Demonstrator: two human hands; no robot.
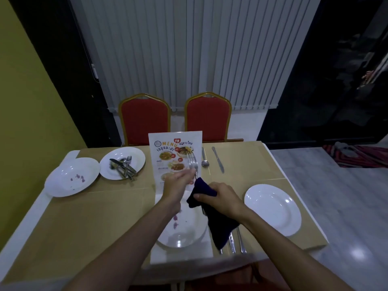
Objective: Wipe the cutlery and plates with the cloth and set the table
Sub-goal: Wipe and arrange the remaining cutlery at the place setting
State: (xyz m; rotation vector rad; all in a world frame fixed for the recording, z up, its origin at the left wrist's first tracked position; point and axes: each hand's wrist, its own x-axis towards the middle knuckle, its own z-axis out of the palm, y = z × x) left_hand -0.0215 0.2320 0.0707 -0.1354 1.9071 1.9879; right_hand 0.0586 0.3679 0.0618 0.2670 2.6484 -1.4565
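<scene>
Left hand grips fork, right hand clutches dark cloth, mid-wipe; stained plates left of menu await cleaning; approx. half done.

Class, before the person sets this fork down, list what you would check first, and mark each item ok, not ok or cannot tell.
1. Left hand grips the fork: ok.
2. Right hand holds the dark cloth: ok.
3. Fork tines wiped clean: cannot tell.
4. Near plate free of purple stains: not ok.
5. Far-left plate clean: not ok.
6. Right plate clean: ok.
</scene>
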